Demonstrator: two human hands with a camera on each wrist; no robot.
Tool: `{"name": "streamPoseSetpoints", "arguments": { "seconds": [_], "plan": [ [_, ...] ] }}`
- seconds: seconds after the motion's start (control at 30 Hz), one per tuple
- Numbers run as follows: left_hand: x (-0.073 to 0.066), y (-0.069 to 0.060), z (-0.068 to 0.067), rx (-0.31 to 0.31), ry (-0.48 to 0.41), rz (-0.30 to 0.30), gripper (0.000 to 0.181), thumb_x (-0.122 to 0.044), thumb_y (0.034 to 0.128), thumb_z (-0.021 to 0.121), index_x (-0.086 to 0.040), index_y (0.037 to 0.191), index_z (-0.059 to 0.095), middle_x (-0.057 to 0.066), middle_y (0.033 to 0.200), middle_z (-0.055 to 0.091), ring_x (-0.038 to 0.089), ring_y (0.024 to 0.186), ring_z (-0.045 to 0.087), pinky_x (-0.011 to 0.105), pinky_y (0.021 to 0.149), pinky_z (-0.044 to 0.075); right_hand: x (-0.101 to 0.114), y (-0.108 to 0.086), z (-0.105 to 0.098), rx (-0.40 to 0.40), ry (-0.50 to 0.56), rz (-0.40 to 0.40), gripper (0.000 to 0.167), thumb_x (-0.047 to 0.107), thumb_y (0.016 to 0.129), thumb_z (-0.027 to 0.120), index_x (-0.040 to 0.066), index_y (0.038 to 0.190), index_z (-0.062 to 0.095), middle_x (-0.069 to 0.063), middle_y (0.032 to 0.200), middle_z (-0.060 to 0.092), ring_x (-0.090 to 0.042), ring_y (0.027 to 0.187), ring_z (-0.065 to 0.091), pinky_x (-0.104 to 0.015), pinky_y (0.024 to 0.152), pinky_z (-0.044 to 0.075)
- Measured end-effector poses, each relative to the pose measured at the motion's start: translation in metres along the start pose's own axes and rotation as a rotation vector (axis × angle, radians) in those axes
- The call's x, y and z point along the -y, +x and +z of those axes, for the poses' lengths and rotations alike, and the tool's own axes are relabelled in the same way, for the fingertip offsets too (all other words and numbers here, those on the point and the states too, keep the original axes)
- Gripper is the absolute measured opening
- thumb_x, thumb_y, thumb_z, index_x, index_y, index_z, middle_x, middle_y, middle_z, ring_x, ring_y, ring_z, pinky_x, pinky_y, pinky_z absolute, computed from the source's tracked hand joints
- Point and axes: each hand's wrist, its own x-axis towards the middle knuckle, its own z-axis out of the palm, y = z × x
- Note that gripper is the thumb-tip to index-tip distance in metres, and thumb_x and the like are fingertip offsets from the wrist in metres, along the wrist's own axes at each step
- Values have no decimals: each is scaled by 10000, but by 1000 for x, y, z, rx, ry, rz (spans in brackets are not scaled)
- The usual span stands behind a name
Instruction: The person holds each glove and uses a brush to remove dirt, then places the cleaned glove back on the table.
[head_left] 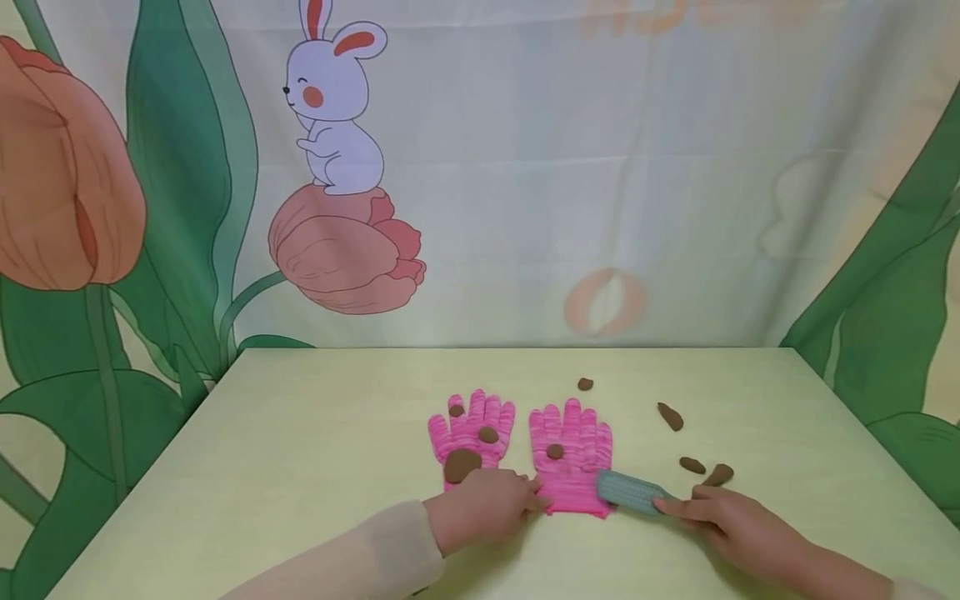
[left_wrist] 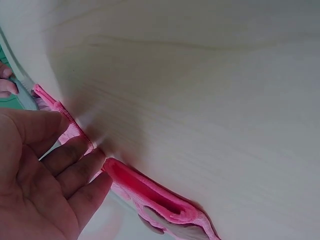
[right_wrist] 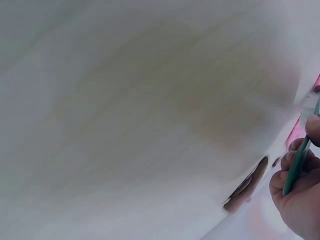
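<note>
Two pink knit gloves lie flat side by side, the left glove (head_left: 477, 423) and the right glove (head_left: 573, 483). Brown clay-like lumps sit on them, a large lump (head_left: 462, 466) near the left glove's cuff and a small lump (head_left: 555, 451) on the right glove. My left hand (head_left: 491, 504) touches the right glove's lower left edge with its fingertips, partly covering the left glove's cuff. In the left wrist view its fingers are loosely extended. My right hand (head_left: 738, 525) grips a grey-green brush (head_left: 633, 492) by its handle. The brush's flat head lies over the right glove's right edge.
More brown pieces lie on the pale yellow table (head_left: 315, 450): a small piece (head_left: 586, 384) at the back, a long piece (head_left: 671, 416) at right, and two pieces near my right hand. A printed curtain (head_left: 510, 167) hangs behind the table.
</note>
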Motion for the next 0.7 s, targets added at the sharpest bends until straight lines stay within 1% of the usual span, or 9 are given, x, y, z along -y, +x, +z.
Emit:
{"name": "streamPoseSetpoints", "arguments": {
  "seconds": [0.13,0.2,0.3,0.4,0.47,0.5,0.57,0.63,0.7],
  "plan": [
    [1,-1,0,-3,0,1,332,-264,1049,558,-365,1347,662,-114,1481,590,101,1348,605,300,966,591,-15,-18,-12,-25,-51,19,468,24,931,677,219,1356,686,150,829,520,84,749,358,-164,635,327],
    [3,-2,0,-6,4,0,331,-260,1047,561,-361,1343,668,-116,1479,592,100,1347,606,299,954,594,-24,-29,-20,-97,-92,7,527,-16,894,702,244,1353,687,155,806,518,100,726,340,-156,612,322],
    [4,-3,1,-7,0,0,329,-255,1042,567,-356,1337,674,-119,1479,591,96,1347,605,300,942,596,-35,-41,-32,-221,-151,15,624,-59,847,732,291,1361,674,158,765,482,102,666,273,-153,562,300],
    [5,-2,0,9,-33,-7,337,-240,1036,575,-338,1343,674,-115,1482,590,109,1348,605,301,976,586,-37,-45,-42,-328,-190,25,662,-78,818,750,302,1355,676,164,774,498,108,653,270,-153,546,303],
    [6,0,-1,21,-75,-14,346,-226,1032,579,-327,1351,669,-112,1481,591,123,1336,615,242,896,582,-35,-43,-47,-359,-210,41,641,-75,811,756,286,1337,692,172,776,491,104,652,271,-156,553,302],
    [7,1,-1,23,-93,-14,352,-215,1029,582,-321,1354,669,-110,1480,593,131,1323,626,214,835,569,-33,-41,-49,-370,-213,42,632,-76,809,758,276,1331,698,171,779,494,103,655,275,-156,557,304],
    [8,3,0,17,-122,-9,357,-203,1031,578,-310,1360,667,-104,1474,601,142,1306,639,185,744,523,-29,-36,-51,-356,-214,58,577,-55,828,753,248,1318,711,165,787,505,100,659,281,-159,564,307],
    [8,5,1,1,-127,8,354,-203,1035,578,-301,1362,668,-102,1464,613,150,1287,653,176,731,514,-25,-30,-50,-325,-206,69,540,-36,847,745,229,1317,713,151,791,513,93,660,284,-166,567,307],
    [8,5,1,-13,-120,24,345,-210,1042,571,-293,1363,669,-97,1462,618,155,1291,652,204,831,568,-20,-24,-47,-294,-201,71,500,-13,864,740,213,1310,717,140,795,523,90,665,290,-165,569,308]
  ]
}}
